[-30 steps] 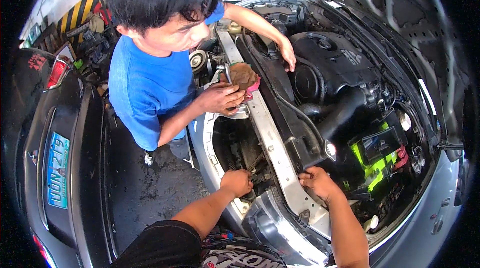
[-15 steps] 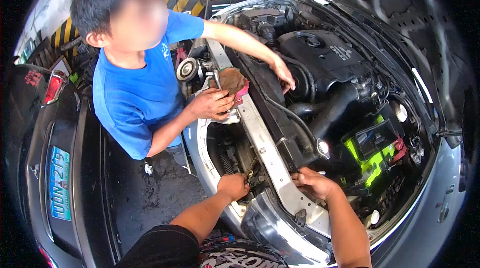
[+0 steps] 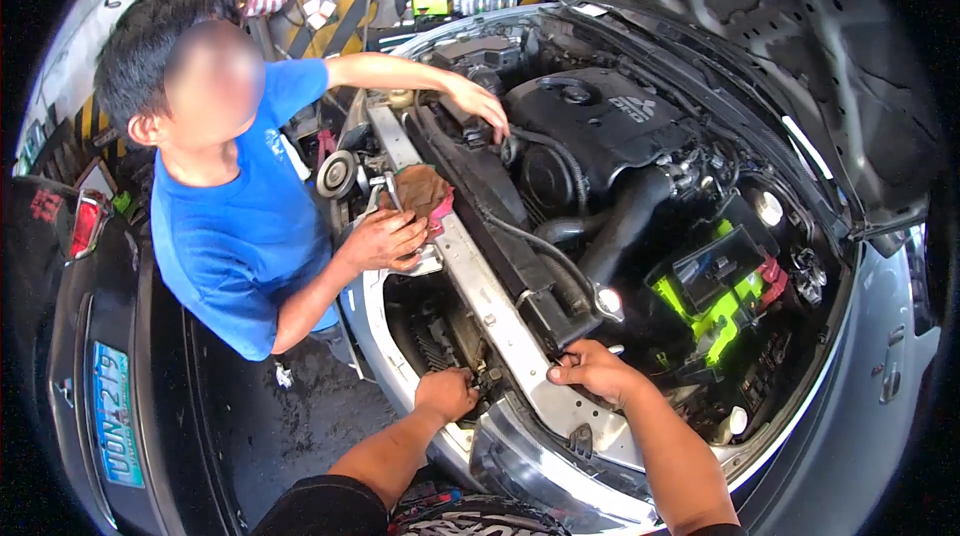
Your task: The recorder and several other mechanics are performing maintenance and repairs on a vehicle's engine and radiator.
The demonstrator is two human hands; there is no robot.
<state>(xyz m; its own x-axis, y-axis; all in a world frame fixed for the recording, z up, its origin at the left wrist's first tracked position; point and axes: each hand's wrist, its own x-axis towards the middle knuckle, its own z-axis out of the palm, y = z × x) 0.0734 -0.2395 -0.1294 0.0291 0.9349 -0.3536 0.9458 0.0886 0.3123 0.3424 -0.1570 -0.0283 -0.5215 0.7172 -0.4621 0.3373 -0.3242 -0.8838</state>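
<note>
My left hand (image 3: 447, 394) is closed down in the front opening of the car, between the pale bumper frame (image 3: 385, 341) and the silver metal crossbar (image 3: 497, 331). Whatever its fingers grip is hidden. On the engine side of that bar, my right hand (image 3: 592, 374) has its fingers curled into the gap by the corner of the black radiator (image 3: 552, 324). Its thumb lies on the bar, and I cannot make out what the fingertips hold. Just beyond the right hand is the radiator cap (image 3: 608, 303). The headlight (image 3: 520, 461) sits below both hands.
A co-worker in a blue shirt (image 3: 235, 226) stands at the left, one hand by a brown rag (image 3: 420, 191) on the crossbar, the other reaching over the engine bay. The engine cover (image 3: 590, 116), a lime-green battery (image 3: 715, 331) and the raised hood (image 3: 760, 66) surround the work. Behind stands a dark car (image 3: 110, 296).
My view has shifted, so the scene sits further left. The co-worker's reaching hand has moved toward the far end of the radiator. My right thumb now rests on the bar; my left hand stays put.
</note>
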